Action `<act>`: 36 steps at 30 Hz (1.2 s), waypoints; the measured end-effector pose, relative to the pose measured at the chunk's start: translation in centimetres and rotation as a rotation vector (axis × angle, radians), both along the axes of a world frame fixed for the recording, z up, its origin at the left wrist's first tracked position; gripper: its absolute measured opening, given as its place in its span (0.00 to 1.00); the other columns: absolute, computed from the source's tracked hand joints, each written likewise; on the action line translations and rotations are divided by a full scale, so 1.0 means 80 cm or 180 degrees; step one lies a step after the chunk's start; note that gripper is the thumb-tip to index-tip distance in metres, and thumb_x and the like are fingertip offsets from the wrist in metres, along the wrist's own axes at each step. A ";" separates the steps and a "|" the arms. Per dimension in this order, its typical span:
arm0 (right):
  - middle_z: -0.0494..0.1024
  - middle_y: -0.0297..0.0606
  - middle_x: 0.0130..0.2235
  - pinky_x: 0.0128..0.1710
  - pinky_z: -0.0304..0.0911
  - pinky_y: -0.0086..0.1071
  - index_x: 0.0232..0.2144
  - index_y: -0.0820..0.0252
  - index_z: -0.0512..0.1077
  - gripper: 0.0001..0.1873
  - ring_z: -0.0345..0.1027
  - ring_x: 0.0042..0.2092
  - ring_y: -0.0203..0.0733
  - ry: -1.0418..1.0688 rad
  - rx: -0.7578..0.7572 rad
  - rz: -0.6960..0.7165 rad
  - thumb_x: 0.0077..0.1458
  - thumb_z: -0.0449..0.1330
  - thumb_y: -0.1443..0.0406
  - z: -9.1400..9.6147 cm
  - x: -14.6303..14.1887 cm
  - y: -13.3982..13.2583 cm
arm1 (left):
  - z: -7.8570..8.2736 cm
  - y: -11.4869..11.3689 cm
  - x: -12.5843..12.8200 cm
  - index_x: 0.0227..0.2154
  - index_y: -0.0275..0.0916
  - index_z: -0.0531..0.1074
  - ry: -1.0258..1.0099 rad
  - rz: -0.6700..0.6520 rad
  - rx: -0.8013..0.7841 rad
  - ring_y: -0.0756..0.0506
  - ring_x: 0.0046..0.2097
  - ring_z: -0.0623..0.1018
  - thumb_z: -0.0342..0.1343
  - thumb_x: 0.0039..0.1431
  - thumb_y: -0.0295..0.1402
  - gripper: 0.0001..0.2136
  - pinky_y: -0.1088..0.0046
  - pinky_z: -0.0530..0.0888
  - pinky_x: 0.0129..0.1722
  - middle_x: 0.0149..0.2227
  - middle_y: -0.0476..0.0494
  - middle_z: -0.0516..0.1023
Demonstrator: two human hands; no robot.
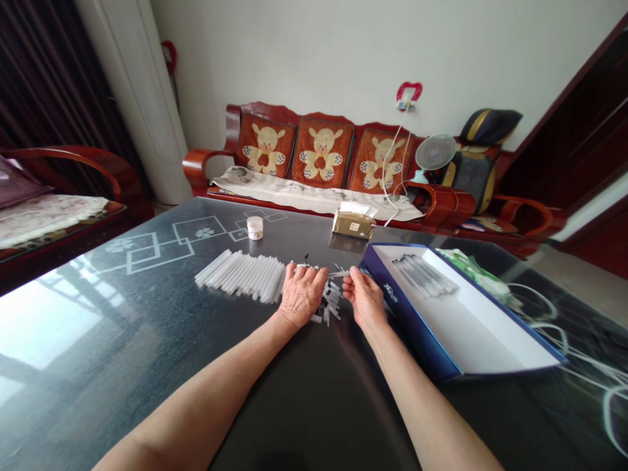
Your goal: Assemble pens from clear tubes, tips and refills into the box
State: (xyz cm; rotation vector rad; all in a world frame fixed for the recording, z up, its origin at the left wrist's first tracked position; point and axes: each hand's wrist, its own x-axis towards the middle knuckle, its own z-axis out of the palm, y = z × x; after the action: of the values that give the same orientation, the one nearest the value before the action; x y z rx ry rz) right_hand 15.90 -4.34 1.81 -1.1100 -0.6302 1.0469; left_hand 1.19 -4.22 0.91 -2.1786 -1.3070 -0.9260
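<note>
My left hand [301, 293] and my right hand [363, 296] meet at the middle of a dark glossy table [147, 340]. Both pinch the same thin clear tube [337, 273], one at each end, fingers closed round it. Under and between the hands lies a small heap of short clear pieces and black bits [331, 304]. A row of several long translucent tubes [243, 275] lies just left of my left hand. To the right of my right hand stands a shallow blue box [417, 327] with a white inside, holding several finished tubes [424, 273].
A small white jar [254, 227] and a tan tissue pack [354, 221] stand farther back on the table. A green-printed bag [473, 271] lies behind the box. Beyond the table is a red wooden sofa [321, 154], a small fan [434, 154] and a chair [59, 196] at left.
</note>
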 end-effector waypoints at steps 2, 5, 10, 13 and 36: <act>0.75 0.32 0.23 0.18 0.61 0.24 0.23 0.58 0.73 0.16 0.66 0.23 0.33 -0.0181 0.0001 0.0000 0.39 0.70 0.53 0.000 -0.005 -0.003 | -0.002 0.000 0.001 0.47 0.42 0.70 0.0031 -0.0018 0.0029 0.43 0.36 0.70 0.46 0.65 0.31 0.12 0.60 0.60 0.45 0.33 0.44 0.75; 0.75 0.33 0.23 0.18 0.60 0.27 0.22 0.57 0.72 0.17 0.65 0.22 0.34 -0.0429 -0.0039 0.0170 0.39 0.69 0.52 -0.001 -0.016 -0.008 | -0.004 0.001 0.001 0.46 0.43 0.71 0.0043 -0.0122 0.0048 0.43 0.37 0.69 0.46 0.65 0.32 0.12 0.64 0.61 0.42 0.34 0.44 0.74; 0.76 0.35 0.25 0.21 0.60 0.29 0.24 0.56 0.73 0.18 0.66 0.24 0.36 -0.0625 0.0016 0.0435 0.39 0.67 0.50 -0.005 -0.021 -0.009 | -0.004 0.001 -0.001 0.41 0.46 0.73 0.0020 -0.0073 0.0015 0.43 0.35 0.67 0.46 0.65 0.35 0.10 0.66 0.59 0.37 0.30 0.46 0.72; 0.76 0.34 0.25 0.23 0.60 0.30 0.26 0.57 0.74 0.18 0.67 0.25 0.36 -0.0571 0.0078 0.0595 0.37 0.69 0.51 -0.006 -0.013 -0.005 | -0.002 0.000 -0.001 0.40 0.46 0.73 0.0071 -0.0018 -0.0021 0.43 0.35 0.67 0.45 0.66 0.36 0.11 0.65 0.58 0.37 0.29 0.46 0.71; 0.77 0.35 0.30 0.26 0.59 0.28 0.33 0.58 0.75 0.18 0.70 0.33 0.40 -0.1384 0.0314 0.0948 0.43 0.65 0.52 -0.008 0.009 0.001 | -0.003 0.002 -0.002 0.38 0.44 0.73 0.0118 -0.0011 -0.0173 0.43 0.35 0.67 0.42 0.67 0.38 0.14 0.64 0.58 0.38 0.29 0.45 0.70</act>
State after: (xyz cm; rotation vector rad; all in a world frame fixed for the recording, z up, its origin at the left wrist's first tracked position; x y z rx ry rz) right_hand 16.62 -4.24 1.16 -1.1890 -1.2113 1.0165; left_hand 1.06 -4.10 0.69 -2.2289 -1.3259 -0.8569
